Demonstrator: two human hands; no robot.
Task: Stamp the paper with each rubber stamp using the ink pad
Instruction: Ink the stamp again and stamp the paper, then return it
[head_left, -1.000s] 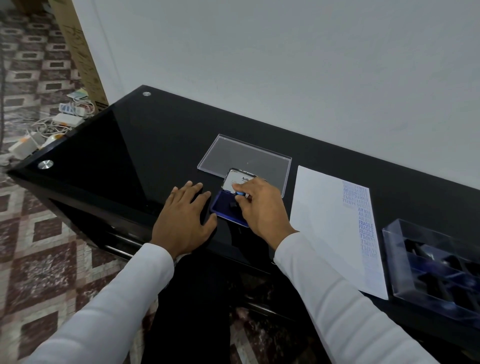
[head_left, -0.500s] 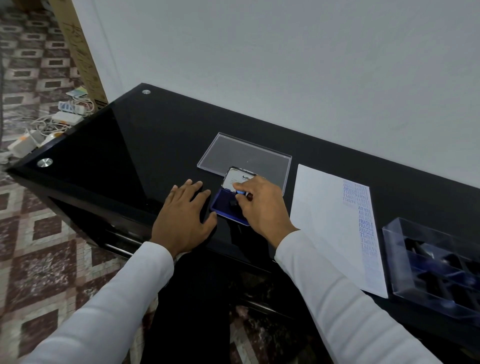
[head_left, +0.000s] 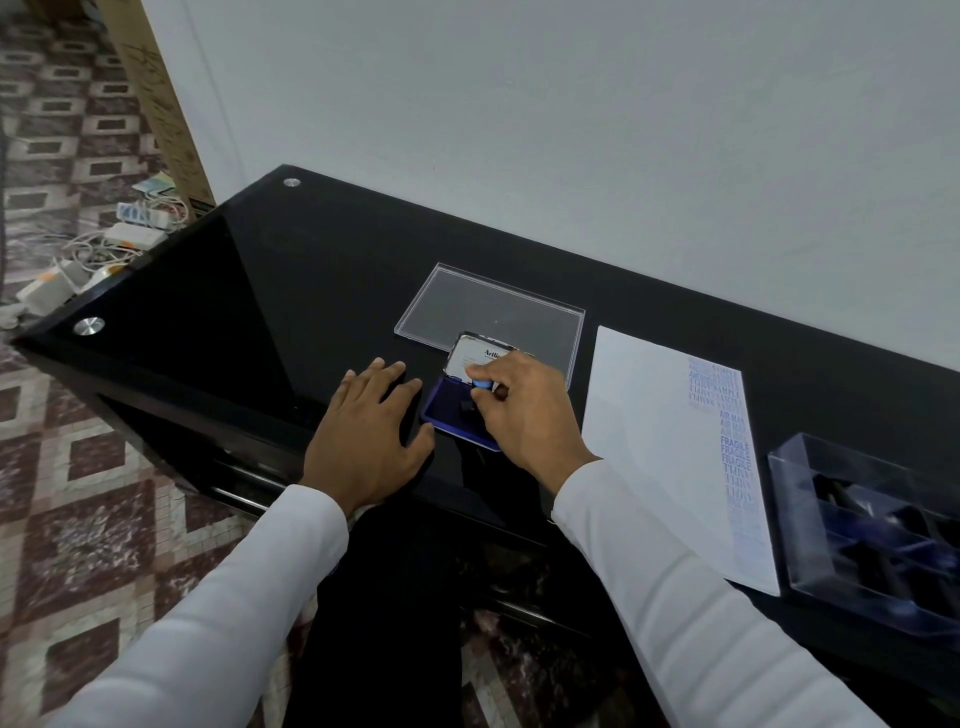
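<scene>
We are at the inking step: our right hand (head_left: 524, 410) pinches a small rubber stamp (head_left: 480, 385) by its light-blue top and holds it down on the blue ink pad (head_left: 448, 410), whose lid stands open behind the fingers. Our left hand (head_left: 371, 421) lies flat with spread fingers on the black bench (head_left: 291, 291), its thumb just beside the pad's near-left corner, holding nothing; we judge it is there to steady the pad. The paper (head_left: 654, 426) lies just to the right of the pad and already carries a column of blue impressions along its right side, so we judge several stamps are done and this one is partway through its turn. The next move calls for lifting the stamp straight off the pad, carrying it right to a bare patch of paper, and pressing it down level and firmly. Much is hard to read: the right hand hides most of the stamp and its face, so we cannot tell which word it bears or how well it is inked. The clear tray (head_left: 872, 525) at far right is cut off by the edge, and its dark contents are too murky to count. A clear flat cover (head_left: 467, 306) lies behind the pad.
</scene>
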